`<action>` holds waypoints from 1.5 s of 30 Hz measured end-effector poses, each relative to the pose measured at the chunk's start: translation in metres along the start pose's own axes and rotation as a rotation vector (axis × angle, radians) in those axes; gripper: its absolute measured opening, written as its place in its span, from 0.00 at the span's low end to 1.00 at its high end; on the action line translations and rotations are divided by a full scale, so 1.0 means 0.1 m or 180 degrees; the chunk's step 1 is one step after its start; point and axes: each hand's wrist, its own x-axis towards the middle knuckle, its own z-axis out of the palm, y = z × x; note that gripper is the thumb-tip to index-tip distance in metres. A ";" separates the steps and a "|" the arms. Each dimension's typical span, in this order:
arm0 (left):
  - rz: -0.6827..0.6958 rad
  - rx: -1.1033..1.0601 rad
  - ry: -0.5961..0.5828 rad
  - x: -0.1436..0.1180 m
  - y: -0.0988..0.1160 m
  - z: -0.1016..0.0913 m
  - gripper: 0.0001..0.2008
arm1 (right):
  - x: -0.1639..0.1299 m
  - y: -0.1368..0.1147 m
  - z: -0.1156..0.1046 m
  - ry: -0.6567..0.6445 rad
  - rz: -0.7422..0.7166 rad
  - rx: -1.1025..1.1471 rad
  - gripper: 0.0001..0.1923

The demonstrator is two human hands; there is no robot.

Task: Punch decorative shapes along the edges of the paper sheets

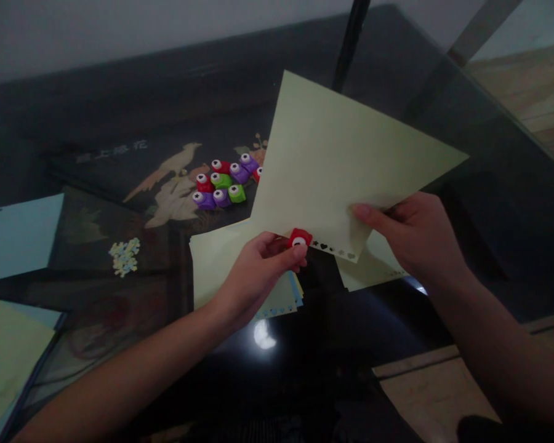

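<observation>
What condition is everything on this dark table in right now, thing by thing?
Yellow sheet: held up, lower edge punched with small shapes.
Red punch: clamped on that sheet's edge.
Left hand: gripping the red punch.
Right hand: pinching the yellow sheet.
Spare punches: clustered on the table, untouched.
Paper cut-outs: lying in a small pile.
Paper stack: lying flat.

A home: dark glass table [397,74], wooden floor [530,86].

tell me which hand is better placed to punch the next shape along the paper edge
Left, probably. The left hand already has its grip on the red punch at the yellow sheet's lower edge, beside the punched row. The right hand just holds the sheet.
</observation>
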 end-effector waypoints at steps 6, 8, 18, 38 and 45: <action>-0.0110 -0.0046 0.0083 0.00 -0.03 0.01 0.14 | 0.01 0.03 0.00 0.0015 -0.0115 -0.0136 0.09; -0.0126 -0.0067 0.0126 0.00 -0.03 0.01 0.15 | 0.01 0.02 0.00 0.0029 -0.0122 -0.0199 0.10; -0.0024 -0.0159 0.0103 0.01 -0.04 0.00 0.14 | 0.04 0.01 0.00 -0.0076 -0.0337 -0.0101 0.06; 0.0107 0.0118 0.0055 0.06 0.00 -0.01 0.14 | 0.04 0.03 -0.01 -0.0057 -0.0340 -0.0150 0.03; 0.0075 0.0156 0.0001 0.05 0.01 0.00 0.13 | 0.04 0.00 -0.02 -0.0041 -0.0357 -0.0223 0.03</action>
